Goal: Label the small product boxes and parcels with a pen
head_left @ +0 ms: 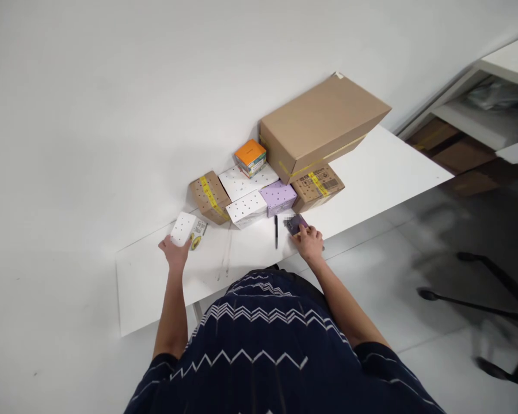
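My left hand (175, 253) grips the near end of a small white box (183, 227) with dots on top and an avocado picture on its side. The thumb is on the right side of the box and the fingers are on the left. My right hand (309, 242) has its fingers closed on a small dark purple flat item (297, 223) near the table's front edge. Part of that item is blurred, so its kind is unclear. A black pen (276, 232) lies just left of it.
Behind my hands on the white table (155, 287) stand a dotted brown box (209, 197), white boxes (247, 207), a purple box (278, 197), an orange box (250, 152), a taped carton (318, 185) and a large cardboard box (323, 118). A black chair base (496, 305) is at right.
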Demonstrator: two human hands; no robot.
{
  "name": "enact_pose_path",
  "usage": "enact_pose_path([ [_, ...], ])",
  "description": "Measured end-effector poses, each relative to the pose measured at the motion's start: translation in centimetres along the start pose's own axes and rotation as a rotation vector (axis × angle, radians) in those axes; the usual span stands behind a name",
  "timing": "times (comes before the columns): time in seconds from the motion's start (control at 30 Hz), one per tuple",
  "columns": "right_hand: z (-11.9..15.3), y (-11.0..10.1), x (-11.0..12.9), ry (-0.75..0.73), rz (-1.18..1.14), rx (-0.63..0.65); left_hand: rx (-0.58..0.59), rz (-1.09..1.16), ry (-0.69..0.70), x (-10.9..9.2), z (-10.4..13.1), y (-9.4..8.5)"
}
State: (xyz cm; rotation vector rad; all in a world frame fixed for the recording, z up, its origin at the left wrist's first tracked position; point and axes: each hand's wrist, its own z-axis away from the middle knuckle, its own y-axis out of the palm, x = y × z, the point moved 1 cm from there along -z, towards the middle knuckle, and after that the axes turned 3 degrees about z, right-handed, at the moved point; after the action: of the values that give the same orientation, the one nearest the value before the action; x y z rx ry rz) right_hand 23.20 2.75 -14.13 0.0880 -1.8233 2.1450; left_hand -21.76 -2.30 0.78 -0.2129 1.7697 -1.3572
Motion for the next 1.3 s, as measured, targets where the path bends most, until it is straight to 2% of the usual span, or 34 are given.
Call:
enact_pose_path([
  [0.17, 0.2, -0.3, 0.1, 0.036, -0.034, -0.071, -0.030, 0.065, 0.083, -1.7, -5.1, 2.5],
  [0.27, 0.2, -0.4, -0.3, 0.040, -0.056, -0.121, -0.029, 0.051, 0.162, -1.9, -6.5, 3.2],
  [0.33, 0.2, -0.4, -0.6, 0.037, -0.071, -0.150, 0.001, 0.036, 0.198, -1.7, -6.7, 3.1],
  [0.43, 0.2, -0.6, -0.7, 0.026, -0.096, -0.174, 0.024, -0.009, 0.181, -1.6, -5.7, 2.7],
  [0.53, 0.1, -1.1, -0.4, 0.010, -0.121, -0.180, -0.119, -0.025, 0.166, -2.6, -3.5, 2.9],
  [0.6, 0.1, -1.7, 0.0, 0.001, -0.142, -0.183, -0.209, 0.015, 0.261, -4.2, -1.4, 3.9],
  [0.63, 0.2, -1.9, 0.3, -0.007, -0.154, -0.181, -0.199, 0.034, 0.355, -5.2, -0.2, 4.6],
  [0.67, 0.2, -2.2, 0.6, -0.021, -0.168, -0.171, -0.152, 0.050, 0.471, -6.3, 0.9, 5.5],
  [0.73, 0.4, -2.7, 1.4, -0.084, -0.193, -0.111, 0.016, 0.056, 0.703, -8.7, 3.2, 7.6],
  [0.77, 0.6, -2.9, 1.8, -0.131, -0.203, -0.062, 0.076, 0.050, 0.773, -9.9, 4.1, 8.5],
  [0.83, 1.2, -3.1, 2.7, -0.236, -0.209, 0.051, 0.136, 0.011, 0.800, -11.9, 5.3, 10.1],
  [0.93, 2.4, -3.3, 3.7, -0.364, -0.184, 0.178, 0.183, -0.080, 0.734, -13.7, 6.0, 11.5],
  [1.07, 3.2, -3.3, 3.8, -0.388, -0.158, 0.234, 0.210, -0.128, 0.726, -13.8, 5.7, 11.7],
  [1.3, 2.3, -3.6, 3.7, -0.379, -0.171, 0.191, 0.267, -0.006, 0.782, -12.5, 5.4, 12.6],
])
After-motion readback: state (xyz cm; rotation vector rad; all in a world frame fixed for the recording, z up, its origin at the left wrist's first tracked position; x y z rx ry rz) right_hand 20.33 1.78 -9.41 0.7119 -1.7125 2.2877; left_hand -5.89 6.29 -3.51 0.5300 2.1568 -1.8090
